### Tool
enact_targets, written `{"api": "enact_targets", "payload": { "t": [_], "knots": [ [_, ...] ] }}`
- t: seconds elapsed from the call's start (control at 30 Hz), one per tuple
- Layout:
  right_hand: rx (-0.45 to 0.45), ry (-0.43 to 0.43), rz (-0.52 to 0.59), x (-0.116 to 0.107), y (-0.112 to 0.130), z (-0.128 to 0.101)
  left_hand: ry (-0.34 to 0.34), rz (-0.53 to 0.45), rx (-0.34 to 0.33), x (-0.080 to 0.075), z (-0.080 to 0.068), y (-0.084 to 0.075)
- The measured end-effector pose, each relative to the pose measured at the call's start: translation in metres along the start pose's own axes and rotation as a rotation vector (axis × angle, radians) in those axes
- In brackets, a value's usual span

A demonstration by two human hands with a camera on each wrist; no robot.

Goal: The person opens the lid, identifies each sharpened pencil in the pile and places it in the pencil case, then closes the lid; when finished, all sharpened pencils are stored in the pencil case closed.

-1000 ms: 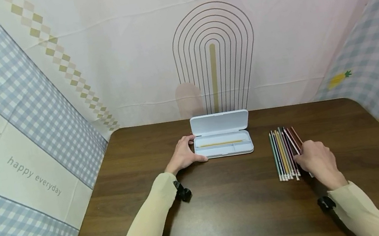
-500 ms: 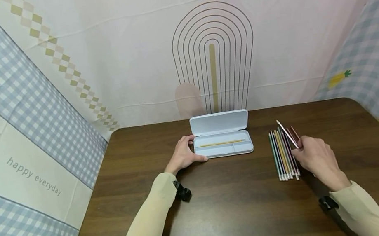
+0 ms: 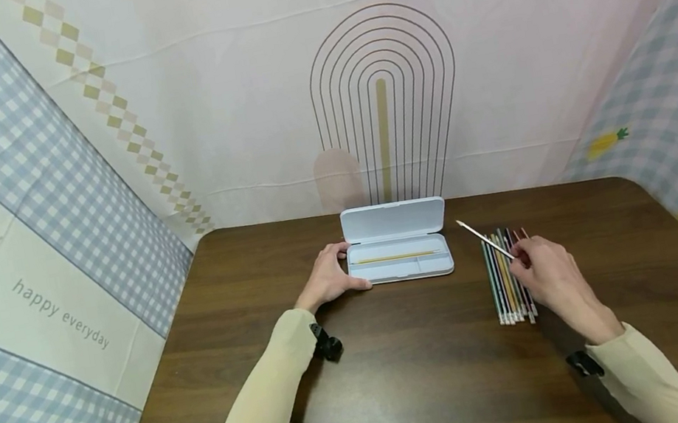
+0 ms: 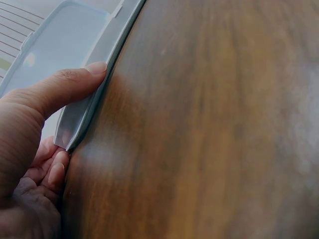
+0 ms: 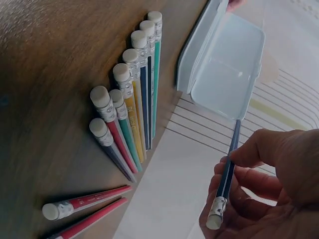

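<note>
Above the pencil row, right hand pinches one pencil between thumb and fingertips, lifted off the table. Grip sits near its eraser end; the shaft runs up-left out of the fingers, tip toward the case. Wrist view shows a dark blue shaft, eraser by the palm. Left hand grips the case's left end, thumb along the front edge, fingers curled round the corner. Case is open, lid up at the back, one yellow pencil lying in the tray. Row lies on the table right of the case, parallel, erasers toward the person; two red ones sit apart from it. Bare wood between case and row, wide open table in front.
</note>
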State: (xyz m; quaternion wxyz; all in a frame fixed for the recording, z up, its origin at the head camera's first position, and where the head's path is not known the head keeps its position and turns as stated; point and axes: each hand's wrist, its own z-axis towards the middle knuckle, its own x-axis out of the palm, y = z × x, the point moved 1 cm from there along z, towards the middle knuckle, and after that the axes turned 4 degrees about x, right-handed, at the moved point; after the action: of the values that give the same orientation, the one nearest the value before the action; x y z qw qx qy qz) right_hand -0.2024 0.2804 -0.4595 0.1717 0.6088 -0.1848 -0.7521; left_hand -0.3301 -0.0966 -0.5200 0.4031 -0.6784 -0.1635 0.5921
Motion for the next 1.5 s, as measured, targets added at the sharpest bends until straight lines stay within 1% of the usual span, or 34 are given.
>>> {"api": "enact_targets", "payload": {
  "t": [0.13, 0.33, 0.43, 0.67, 0.97, 1.1, 1.27, 1.5],
  "knots": [
    [-0.056, -0.009, 0.007, 0.003, 0.006, 0.001, 0.003, 0.000, -0.002, 0.000, 0.001, 0.000],
    [-0.186, -0.055, 0.024, 0.012, 0.014, 0.009, 0.003, -0.002, -0.002, -0.001, 0.002, 0.001],
    [-0.232, -0.059, 0.021, 0.017, 0.017, 0.013, 0.003, 0.002, -0.004, 0.000, 0.001, 0.001],
    [-0.318, -0.023, 0.004, 0.030, 0.028, 0.025, 0.002, -0.001, -0.005, 0.000, -0.001, 0.001],
    [-0.380, 0.057, 0.018, 0.049, 0.047, 0.045, 0.003, 0.009, -0.006, 0.001, 0.002, 0.002],
    [-0.429, 0.083, 0.009, 0.060, 0.054, 0.055, -0.005, 0.008, -0.009, 0.001, 0.002, 0.003],
    [-0.505, 0.078, -0.002, 0.074, 0.060, 0.068, -0.001, 0.002, -0.008, 0.001, 0.001, 0.001],
    [-0.537, 0.096, -0.008, 0.091, 0.068, 0.083, 0.002, 0.000, -0.010, 0.001, 0.000, 0.000]
  ]
}}
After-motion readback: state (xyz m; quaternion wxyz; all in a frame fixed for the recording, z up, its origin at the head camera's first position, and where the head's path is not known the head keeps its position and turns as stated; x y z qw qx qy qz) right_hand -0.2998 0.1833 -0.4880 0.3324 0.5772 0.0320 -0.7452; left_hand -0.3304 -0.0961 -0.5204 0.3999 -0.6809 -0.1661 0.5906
